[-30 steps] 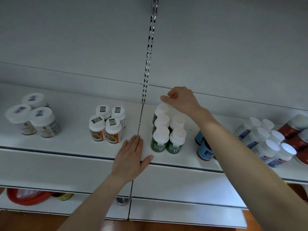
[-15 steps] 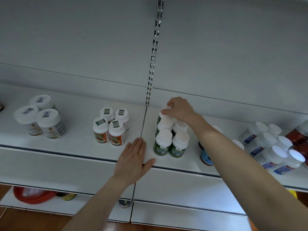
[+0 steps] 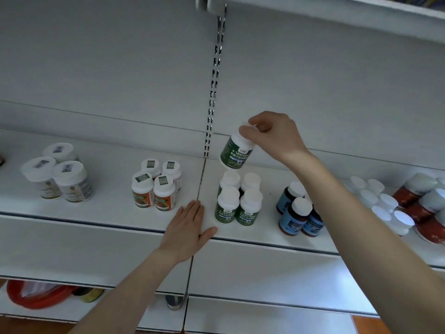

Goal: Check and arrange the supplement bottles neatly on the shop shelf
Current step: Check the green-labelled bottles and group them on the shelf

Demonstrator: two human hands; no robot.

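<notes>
The right hand (image 3: pixel 274 138) pinched a green bottle (image 3: pixel 236 154) by its white cap, with thumb and fingertips curled round the rim. The bottle hung clear of the shelf (image 3: pixel 108 208), at twelve o'clock from the four green bottles (image 3: pixel 238 201) standing in a tight square. The left hand (image 3: pixel 186 227) lay flat on the shelf's front edge at seven o'clock from that square, fingers straight and together, holding nothing.

The bottle looked like stiff, smooth plastic, probably light and not fragile. Held by the cap alone it could swing, or slip if the lid were loose. A grip round the labelled body would likely steady it better for setting down.

Its long axis was tilted, the cap toward one o'clock and the base toward seven, with the label facing the camera. Orange bottles (image 3: pixel 156 186) stood at nine o'clock from the green group and blue bottles (image 3: pixel 298 213) at three o'clock.
</notes>
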